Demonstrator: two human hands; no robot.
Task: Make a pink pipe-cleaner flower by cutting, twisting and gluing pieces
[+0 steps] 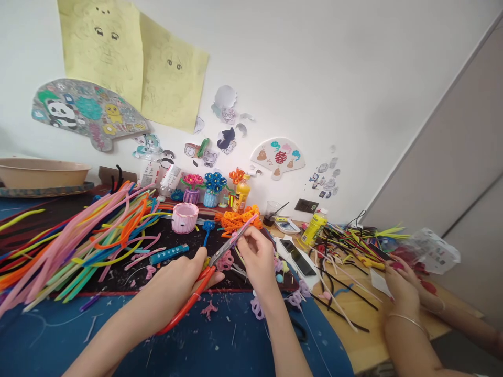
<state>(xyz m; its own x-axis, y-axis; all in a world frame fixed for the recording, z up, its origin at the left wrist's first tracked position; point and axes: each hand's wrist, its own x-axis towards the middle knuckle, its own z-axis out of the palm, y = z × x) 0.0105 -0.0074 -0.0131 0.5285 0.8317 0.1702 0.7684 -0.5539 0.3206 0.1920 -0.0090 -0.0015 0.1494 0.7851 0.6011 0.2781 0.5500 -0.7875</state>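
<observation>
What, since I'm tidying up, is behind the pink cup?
Behind the pink cup stands a purple pot of pink flowers. The cup covers the spot directly at its back, so anything small there cannot be seen.

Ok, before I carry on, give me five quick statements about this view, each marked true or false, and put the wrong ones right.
1. The left hand holds the red-handled scissors. True.
2. The pink pot stands right of the orange pile. False: the pink pot stands to the left of the orange pile.
3. The blue flowers stand in a pale blue pot. True.
4. The other person's hands are at the left of the picture. False: the other person's hands are at the right.
5. The phone lies to the right of the right hand. True.
</observation>
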